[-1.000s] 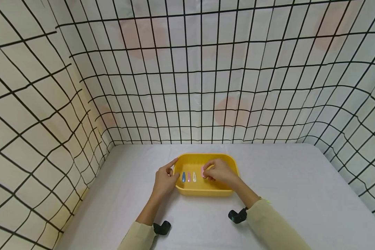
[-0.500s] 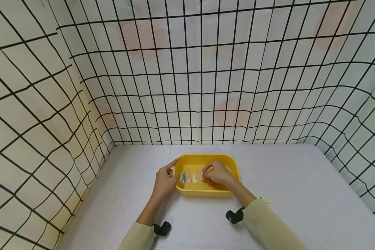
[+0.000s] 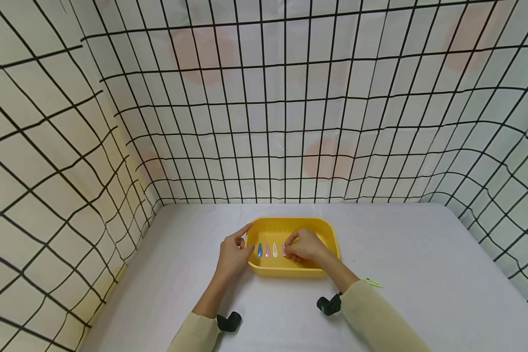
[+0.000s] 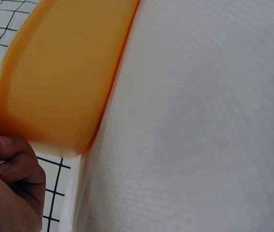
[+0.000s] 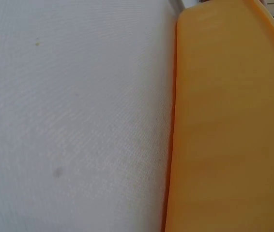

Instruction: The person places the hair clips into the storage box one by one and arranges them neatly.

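A yellow plastic tray (image 3: 290, 272) stands on the white table. My left hand (image 3: 232, 254) holds its left end, with the thumb over the rim and the index finger along the far corner. In the left wrist view, the other fingers (image 4: 18, 162) curl against the tray's outside. Inside, a blue hair clip (image 3: 259, 250), a pink hair clip (image 3: 267, 250) and a white hair clip (image 3: 275, 250) lie upright in a row. My right hand (image 3: 305, 244) reaches over the near rim and pinches another pink hair clip (image 3: 283, 250) just right of the white one; the fingers partly hide it.
A green hair clip (image 3: 373, 282) lies on the table beyond my right sleeve, partly hidden by it. Black netting (image 3: 286, 102) over white cloth encloses the table's back and sides. Black wrist cameras (image 3: 230, 321) sit on both arms.
My right hand has moved slightly down toward the near rim, bringing the pinched pink clip level with the row. More of the green clip shows. The left hand stays on the tray.
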A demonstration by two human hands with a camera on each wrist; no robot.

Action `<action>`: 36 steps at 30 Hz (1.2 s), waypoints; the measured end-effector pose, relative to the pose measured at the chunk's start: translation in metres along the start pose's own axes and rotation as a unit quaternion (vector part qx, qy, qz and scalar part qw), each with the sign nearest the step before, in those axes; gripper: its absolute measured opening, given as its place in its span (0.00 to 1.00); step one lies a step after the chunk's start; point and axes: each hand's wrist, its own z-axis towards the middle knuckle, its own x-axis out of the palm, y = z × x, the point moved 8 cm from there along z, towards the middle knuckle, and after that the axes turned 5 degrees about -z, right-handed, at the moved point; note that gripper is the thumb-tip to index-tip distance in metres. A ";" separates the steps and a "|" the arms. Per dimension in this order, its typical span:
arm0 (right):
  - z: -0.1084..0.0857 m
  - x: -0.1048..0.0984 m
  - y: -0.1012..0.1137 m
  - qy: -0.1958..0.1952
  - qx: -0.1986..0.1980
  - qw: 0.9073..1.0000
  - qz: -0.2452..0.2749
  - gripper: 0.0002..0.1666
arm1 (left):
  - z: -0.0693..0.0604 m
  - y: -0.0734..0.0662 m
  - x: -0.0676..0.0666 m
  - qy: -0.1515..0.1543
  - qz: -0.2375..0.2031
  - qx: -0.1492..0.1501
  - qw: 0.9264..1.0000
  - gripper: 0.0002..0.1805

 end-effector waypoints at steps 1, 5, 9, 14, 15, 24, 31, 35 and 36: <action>0.000 0.000 0.000 -0.001 -0.001 1.000 -0.002 0.05 | 0.000 0.000 0.000 -0.001 -0.001 -0.001 1.000 0.34; -0.002 0.000 0.000 0.000 -0.008 1.000 -0.002 0.05 | 0.000 0.000 0.001 -0.001 -0.003 -0.007 1.000 0.34; -0.004 0.001 0.001 0.001 -0.009 1.000 -0.001 0.04 | 0.000 -0.001 0.002 -0.001 -0.002 -0.008 1.000 0.33; -0.004 0.000 -0.001 0.002 -0.006 1.000 -0.002 0.05 | 0.001 0.000 0.005 -0.001 -0.001 -0.008 1.000 0.34; -0.004 0.000 -0.001 0.003 -0.006 1.000 -0.001 0.05 | 0.001 0.000 0.005 0.000 -0.001 -0.007 1.000 0.34; -0.006 -0.008 -0.002 -0.005 -0.005 1.000 -0.003 0.08 | 0.001 -0.002 0.006 0.003 0.002 -0.006 1.000 0.34; -0.013 -0.023 -0.003 -0.020 -0.002 1.000 0.000 0.12 | -0.001 0.000 0.002 -0.003 0.005 -0.014 1.000 0.34; -0.018 -0.034 -0.004 -0.019 -0.016 1.000 0.004 0.12 | 0.000 0.002 0.001 -0.006 0.009 -0.017 1.000 0.34; -0.020 -0.037 -0.004 -0.020 -0.021 1.000 0.004 0.12 | 0.000 0.003 0.001 -0.006 0.010 -0.017 1.000 0.34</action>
